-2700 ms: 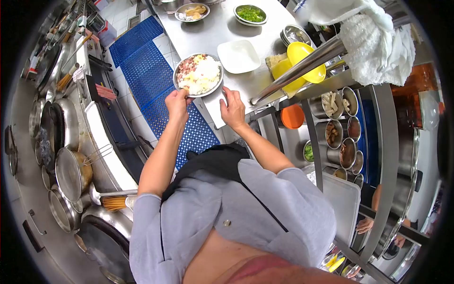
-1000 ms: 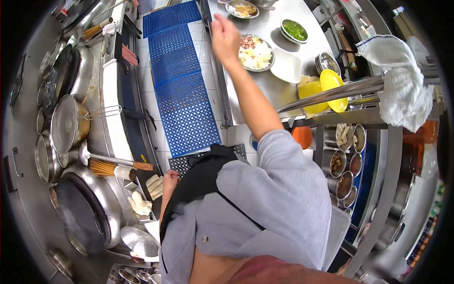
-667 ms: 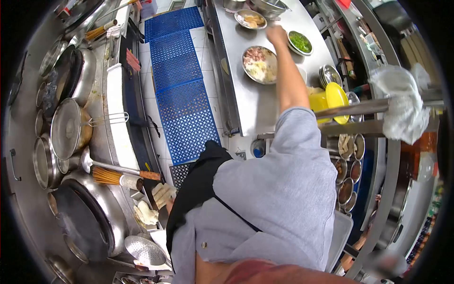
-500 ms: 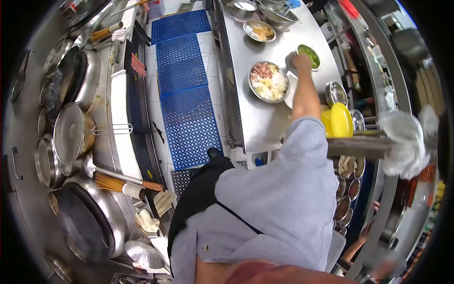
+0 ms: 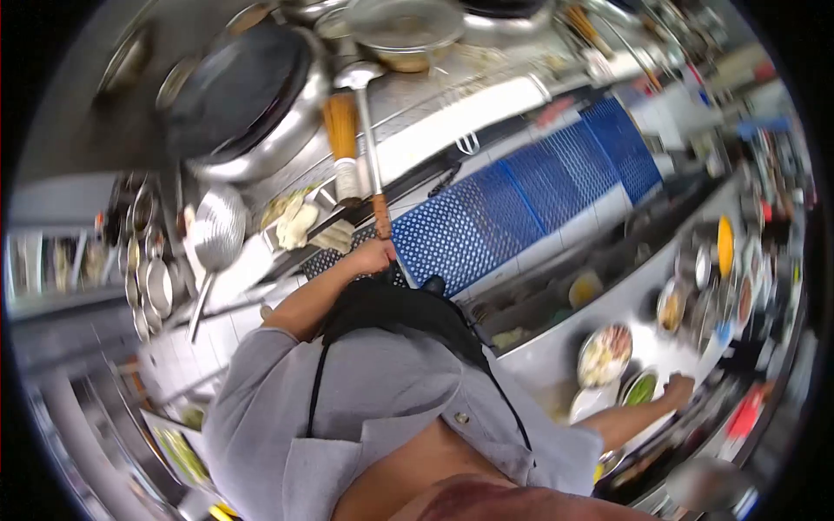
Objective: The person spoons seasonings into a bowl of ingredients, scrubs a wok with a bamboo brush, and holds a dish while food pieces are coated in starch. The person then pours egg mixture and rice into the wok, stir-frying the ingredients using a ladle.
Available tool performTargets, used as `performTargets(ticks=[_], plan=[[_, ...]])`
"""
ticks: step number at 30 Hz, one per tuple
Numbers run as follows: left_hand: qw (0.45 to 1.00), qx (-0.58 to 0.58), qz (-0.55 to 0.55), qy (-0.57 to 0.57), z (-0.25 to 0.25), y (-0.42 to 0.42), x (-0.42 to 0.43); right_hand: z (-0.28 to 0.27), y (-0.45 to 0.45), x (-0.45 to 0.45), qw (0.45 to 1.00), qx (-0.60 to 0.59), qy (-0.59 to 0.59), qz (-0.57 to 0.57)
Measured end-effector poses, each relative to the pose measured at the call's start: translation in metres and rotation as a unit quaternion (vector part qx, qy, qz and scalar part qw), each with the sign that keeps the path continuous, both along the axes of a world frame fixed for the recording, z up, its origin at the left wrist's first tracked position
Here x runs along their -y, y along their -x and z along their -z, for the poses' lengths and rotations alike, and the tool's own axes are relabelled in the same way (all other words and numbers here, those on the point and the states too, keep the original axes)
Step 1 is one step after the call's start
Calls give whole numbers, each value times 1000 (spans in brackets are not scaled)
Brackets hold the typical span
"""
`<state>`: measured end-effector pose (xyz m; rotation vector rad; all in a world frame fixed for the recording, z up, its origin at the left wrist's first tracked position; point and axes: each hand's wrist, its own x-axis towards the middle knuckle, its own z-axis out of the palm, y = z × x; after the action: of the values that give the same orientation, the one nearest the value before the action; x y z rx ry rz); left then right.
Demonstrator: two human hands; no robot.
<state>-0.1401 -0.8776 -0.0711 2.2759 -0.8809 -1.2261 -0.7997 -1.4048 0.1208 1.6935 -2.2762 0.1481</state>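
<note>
At your far left stands a cluster of small steel pots (image 5: 156,282), too blurred and overlapped to count. Next come one perforated scoop (image 5: 219,227) and, above it, one large dark pan (image 5: 234,95) with a steel rim. Two cloths follow: one crumpled white cloth (image 5: 297,222) and one folded pale cloth (image 5: 334,235) beside it. Then you have one straw brush (image 5: 341,126) and one ladle (image 5: 365,108), its wooden handle pointing down toward you.

Your left hand (image 5: 373,255) is just below that handle's end, fingers curled in; you can't tell whether it touches the handle or pinches anything. A blue mat (image 5: 486,227) lies on the floor beyond it.

On the steel counter to your right are one white dish (image 5: 587,403), partly hidden by your sleeve and arm, one bowl of white, yellow and pink food (image 5: 605,356), one bowl of greens (image 5: 641,387) just beside them, and one bowl of yellowish food (image 5: 671,306) farther along. Your right hand (image 5: 679,389) is near the greens, fingers bunched; blur hides whether they grip anything. The vessels past it are too smeared to count.
</note>
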Motion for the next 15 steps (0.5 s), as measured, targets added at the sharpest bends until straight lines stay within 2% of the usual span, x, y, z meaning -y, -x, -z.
performTargets(ticks=[2, 4, 5, 6, 7, 8, 9, 10, 11, 12, 13, 14, 15], plan=[[1000, -23, -1, 5, -1, 14, -13, -66, -101, -30, 993, -22, 40, -113], [999, 2, 30, -13, 16, 27, -38, -105, -179, -40, 976, 88, 1, -201], [998, 13, 68, -14, 7, 34, -48, -98, -194, -34, 943, 154, 29, -294], [999, 3, 43, -23, 13, 39, -61, -103, -240, -56, 876, 304, 14, -374], [999, -9, 23, -31, 26, 43, -76, -98, -277, -67, 866, 314, -1, -389], [999, -21, 4, -38, 36, 46, -90, -95, -323, -95, 810, 380, -58, -442], [999, -13, -20, -27, 41, 50, -103, -90, -374, -132, 782, 384, -80, -484], [999, -5, -38, -13, 45, 50, -114, -70, -413, -158, 753, 391, -149, -508], [999, 3, -49, 2, 50, 50, -121, -65, -452, -203, 758, 341, -180, -526], [999, -3, -53, 2, 57, 53, -126, -2, -467, -214, 681, 396, -273, -552], [998, -9, -58, 1, 64, 51, -135, 21, -495, -251, 624, 380, -378, -569], [998, -16, -64, -2, 74, 51, -148, 74, -510, -275, 617, 263, -383, -636], [999, -29, -25, 13, 86, 49, -161, 114, -521, -304, 615, 146, -426, -647]])
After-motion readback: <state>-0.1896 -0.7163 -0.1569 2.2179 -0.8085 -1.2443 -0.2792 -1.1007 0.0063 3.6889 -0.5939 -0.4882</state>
